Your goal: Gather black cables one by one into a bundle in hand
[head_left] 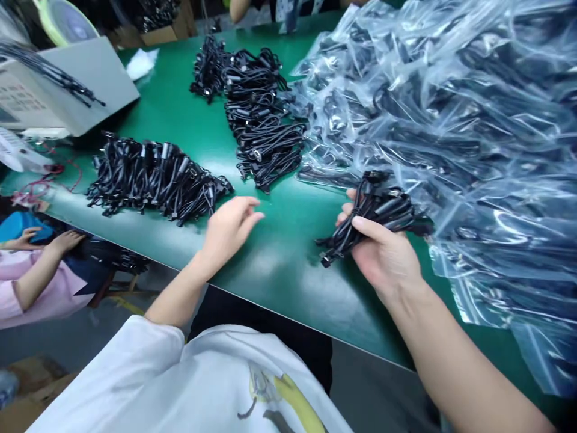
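My right hand (383, 252) grips a bundle of black cables (378, 207), thumb on top and fingers wrapped beneath. Connector ends stick out from the bundle on both sides, above the green table. My left hand (232, 225) hovers over the table with its fingers loosely curled and the thumb apart; nothing shows in it. Just left of that hand lies a row of coiled black cables (153, 180). Farther back, a second row of coiled cables (261, 114) stretches away from me.
Clear plastic bags of black cables (433, 120) are heaped along the right side of the green table (279, 252). A pale box-shaped device (94, 84) stands at the back left with cables over it. A co-worker's hands (65, 240) are beyond the table's left front edge.
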